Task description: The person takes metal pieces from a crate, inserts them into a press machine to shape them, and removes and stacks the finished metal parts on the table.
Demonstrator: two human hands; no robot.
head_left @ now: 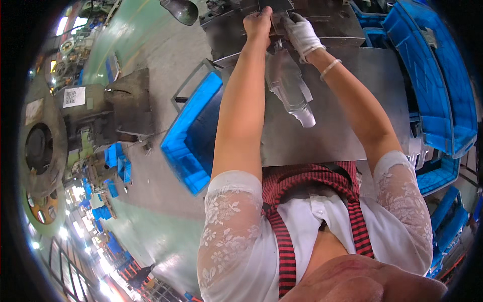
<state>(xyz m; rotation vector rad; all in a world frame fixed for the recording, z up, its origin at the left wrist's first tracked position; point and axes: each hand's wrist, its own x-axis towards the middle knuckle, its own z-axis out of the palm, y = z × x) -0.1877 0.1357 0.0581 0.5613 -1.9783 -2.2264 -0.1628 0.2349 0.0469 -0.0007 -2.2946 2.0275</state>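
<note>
My bare left hand [258, 22] and my right hand [302, 31], in a white glove, both reach forward and grip the far end of a long shiny sheet-metal part [291, 89]. The part runs from the dark press die [332, 22] at the top back toward me over a grey steel table [322, 136]. Its near end hangs slightly above the table surface. My fingers are closed around the part's far edge, right at the die block.
An open blue plastic crate [191, 136] stands on the floor left of the table. Stacked blue crates [432, 85] line the right side. A heavy green press machine [90, 116] is at the left, on a grey-green concrete floor [151, 50].
</note>
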